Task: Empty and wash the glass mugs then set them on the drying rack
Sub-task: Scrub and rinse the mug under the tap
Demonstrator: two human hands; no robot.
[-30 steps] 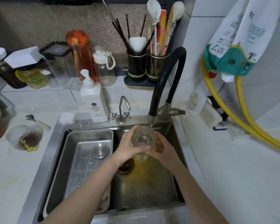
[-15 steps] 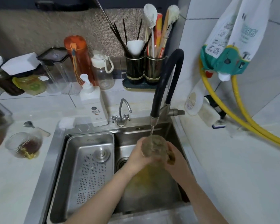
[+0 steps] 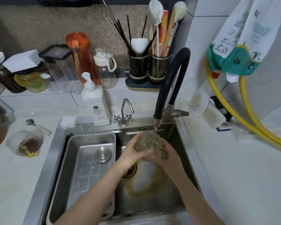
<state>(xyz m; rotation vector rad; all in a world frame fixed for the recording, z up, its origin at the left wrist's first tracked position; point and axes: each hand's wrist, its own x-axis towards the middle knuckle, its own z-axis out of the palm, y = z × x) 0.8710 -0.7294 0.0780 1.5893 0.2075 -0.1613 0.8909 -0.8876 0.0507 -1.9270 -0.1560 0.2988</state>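
Now the glass mug (image 3: 147,144) sits upright under the thin stream from the black faucet (image 3: 157,123), water falling into its open mouth, so this looks like the rinse. To do it well, I would keep the mouth centred under the stream, let the mug fill, then turn it in the grip so water reaches the whole wall and the handle before tipping it out over the drain (image 3: 130,172) just below the fingers.

The left hand (image 3: 128,155) has its fingers (image 3: 137,140) curled round the near-left side of the mug, closed onto the glass. The right hand (image 3: 168,157) cups the opposite side, its fingers wrapped against the wall by the amber handle; how tightly, I cannot tell. Wet glass will be slippery, so both hands should stay on it.

A second glass mug (image 3: 24,143), with brown dregs inside, stands on the tabletop well to the left of the fingers. The perforated steel tray (image 3: 89,159) lies in the sink just left of them.
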